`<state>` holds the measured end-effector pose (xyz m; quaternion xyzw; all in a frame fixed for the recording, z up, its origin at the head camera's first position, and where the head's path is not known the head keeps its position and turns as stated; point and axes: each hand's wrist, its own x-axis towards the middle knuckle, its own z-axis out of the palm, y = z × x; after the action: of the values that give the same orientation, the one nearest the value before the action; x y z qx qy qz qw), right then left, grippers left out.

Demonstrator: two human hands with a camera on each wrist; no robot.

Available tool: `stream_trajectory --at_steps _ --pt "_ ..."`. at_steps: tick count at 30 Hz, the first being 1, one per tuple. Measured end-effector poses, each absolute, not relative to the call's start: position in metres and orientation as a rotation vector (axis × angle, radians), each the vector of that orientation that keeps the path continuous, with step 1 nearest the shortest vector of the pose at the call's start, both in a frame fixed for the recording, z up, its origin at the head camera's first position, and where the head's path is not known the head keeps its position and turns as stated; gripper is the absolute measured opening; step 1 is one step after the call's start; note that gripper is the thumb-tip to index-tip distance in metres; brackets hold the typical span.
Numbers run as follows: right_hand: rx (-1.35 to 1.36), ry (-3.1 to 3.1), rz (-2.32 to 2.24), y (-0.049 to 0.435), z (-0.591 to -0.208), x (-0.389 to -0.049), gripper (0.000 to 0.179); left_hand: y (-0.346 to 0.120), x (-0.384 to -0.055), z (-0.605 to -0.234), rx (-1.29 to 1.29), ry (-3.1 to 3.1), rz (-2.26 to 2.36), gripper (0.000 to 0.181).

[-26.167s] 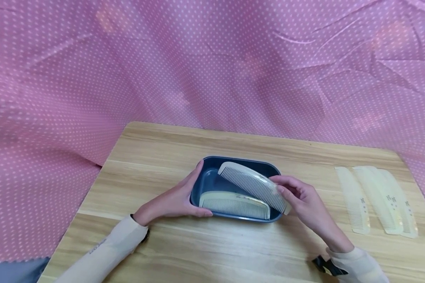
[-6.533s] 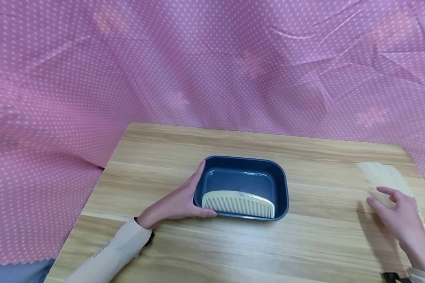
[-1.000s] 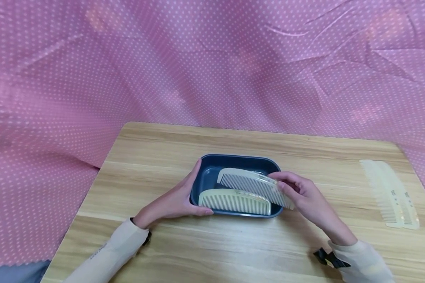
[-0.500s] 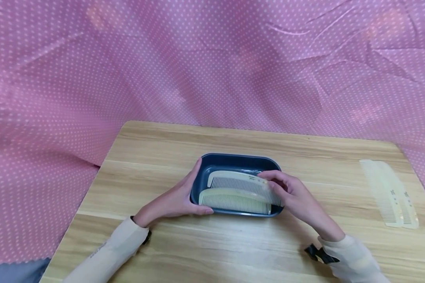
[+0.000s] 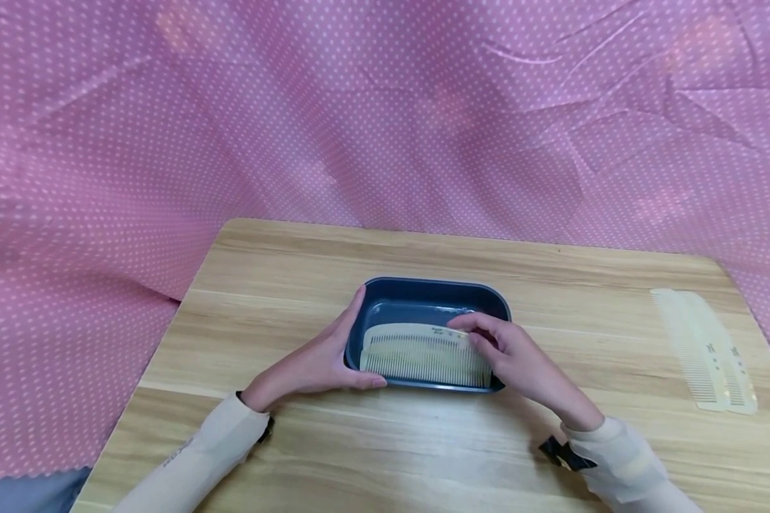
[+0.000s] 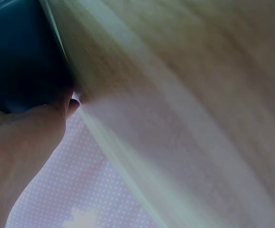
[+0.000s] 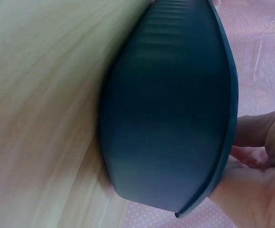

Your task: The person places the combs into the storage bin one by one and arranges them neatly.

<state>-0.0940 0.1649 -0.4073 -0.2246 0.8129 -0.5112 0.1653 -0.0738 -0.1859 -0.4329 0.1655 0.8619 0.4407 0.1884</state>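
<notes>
A dark blue rectangular box (image 5: 436, 281) sits mid-table. My left hand (image 5: 314, 360) holds its left end, thumb along the front wall and fingers at the back left; the left wrist view shows that hand (image 6: 23, 142) against the dark wall. With thumb and index finger, my right hand (image 5: 520, 360) pinches the right end of a pale cream comb (image 5: 391, 330) inside the box. Another cream comb (image 5: 417, 367) lies along the front wall, overlapped by the held one. In the right wrist view, the box wall (image 7: 166, 109) hides the combs and right fingertips.
Two more cream combs, a left one (image 5: 680, 349) and a right one (image 5: 725, 349), lie overlapping at the right of the wooden table (image 5: 295, 256). Pink dotted cloth (image 5: 385, 128) hangs behind the table's back edge.
Over the last second my right hand moved left and lowered the comb into the box, against the front one. Since the earliest frame, one comb has left the right-hand group. The left hand stays put.
</notes>
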Motion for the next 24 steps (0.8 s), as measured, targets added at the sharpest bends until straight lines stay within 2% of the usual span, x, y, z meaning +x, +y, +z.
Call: stream_trajectory --at_steps 24 --pt "-1.090 2.638 -1.084 0.155 -0.411 -0.092 0.028 -0.177 -0.070 -0.425 0.399 2.418 1.241 0.143"
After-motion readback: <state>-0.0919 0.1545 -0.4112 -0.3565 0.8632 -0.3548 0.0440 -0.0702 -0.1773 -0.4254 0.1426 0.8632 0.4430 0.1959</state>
